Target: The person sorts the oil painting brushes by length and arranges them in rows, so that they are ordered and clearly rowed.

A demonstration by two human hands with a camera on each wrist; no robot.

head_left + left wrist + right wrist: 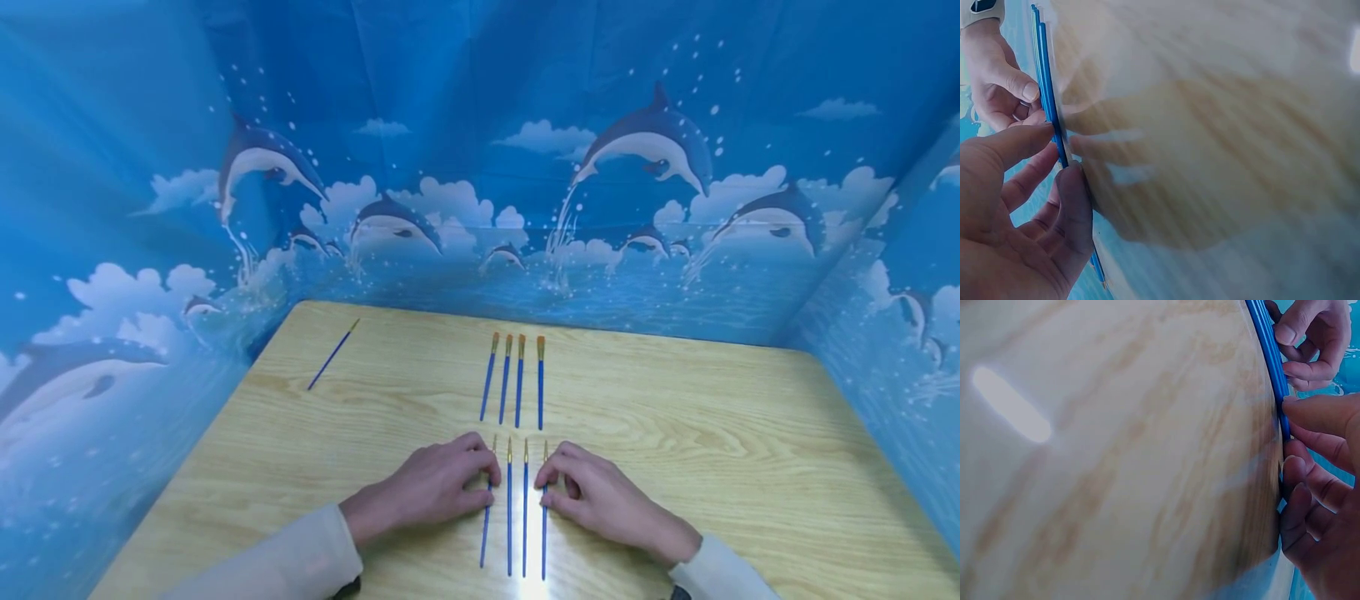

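Observation:
Fine-tipped paintbrushes with blue handles lie side by side in a near row on the table, tips away from me. My left hand (450,481) pinches the leftmost paintbrush (484,537) between thumb and fingers, partly covering its upper handle. At the other end of the row, my right hand (600,493) has thumb and fingertips on the rightmost paintbrush (544,542), pinching its handle. Between the hands lie two more fine paintbrushes (510,517), untouched. Both wrist views show the handles (1047,81) edge-on against the tabletop, with fingertips at them.
Beyond the near row, several flat paintbrushes (520,383) with orange bristles form a second row. One thin paintbrush (333,356) lies apart, slanted, at the far left of the wooden table (712,433). A blue dolphin-print curtain (465,108) encloses the table's back and sides.

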